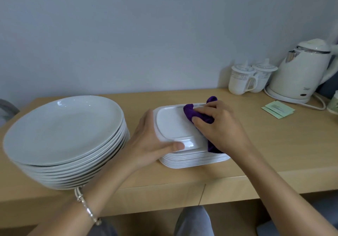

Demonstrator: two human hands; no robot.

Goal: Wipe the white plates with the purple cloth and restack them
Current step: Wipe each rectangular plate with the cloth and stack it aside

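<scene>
Since the tall stack of round plates (pixel 64 131) stands nearest, on the left of the wooden desk (pixel 274 153) and just beside the left hand (pixel 146 144), I think the wiping should be gentle on that side, so that the wrist does not knock it. The left hand grips the top rectangular plate (pixel 172 124) at its near left corner: the thumb presses on the near rim and the fingers curl round the left edge. It should press downward firmly, because the stack of rectangular plates (pixel 193 160) below looks smooth and could shift under a sideways push. A little farther, the right hand (pixel 217 124) holds the purple cloth (pixel 193 113) bunched under curled fingers and presses it on the far right part of this plate. So the cloth is inside the grip and touches the plate, with one end hanging over the right side. The left part of the surface is bare; long strokes toward the left hand would cover it. Far at the right stand two lidded mugs (pixel 241 80) and an electric kettle (pixel 300 74), well apart.
</scene>
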